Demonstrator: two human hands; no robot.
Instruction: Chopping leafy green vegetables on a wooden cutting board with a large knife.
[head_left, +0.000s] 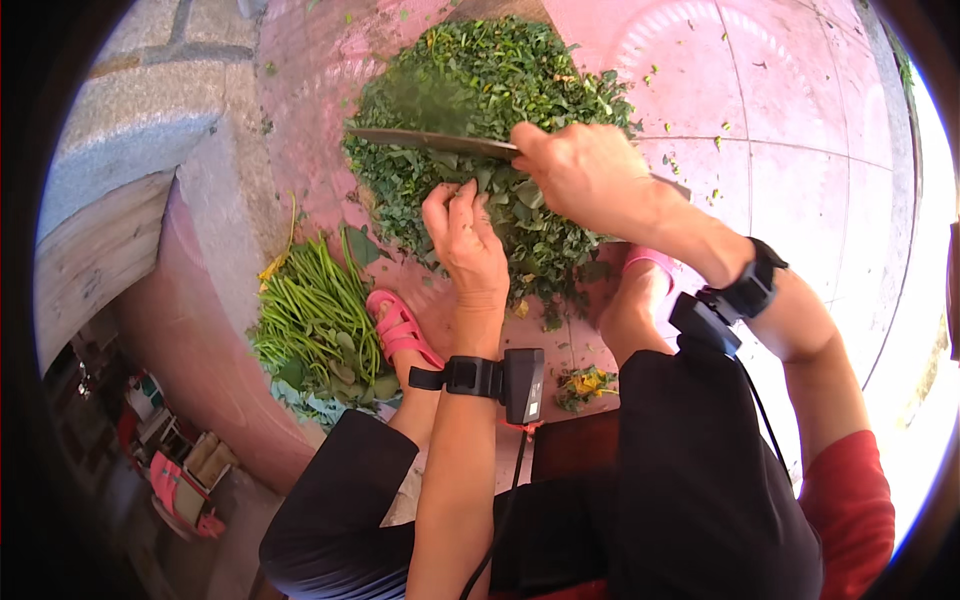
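Note:
My right hand (581, 169) is closed round the handle of a large knife (427, 141), whose long blade points left above a wide heap of chopped green leaves (502, 67). Just below the blade, my left hand (466, 232) rests with bent fingers on larger leaves (517, 199) at the near part of the heap. Those fingertips press on the leaves; whether they pinch any is hidden. A corner of a board or flat plate (671, 187) shows behind my right wrist. A bundle of green stems with leaves (319, 307) lies left of my left foot.
Pink sandals (401, 330) are on my feet, either side of my left forearm. A small pile of yellow and green leaves (587, 384) lies between my legs. Leaf scraps dot the pink tiled floor (795, 187). A stone ledge (165, 90) stands at the left. Cables hang from both wrist devices.

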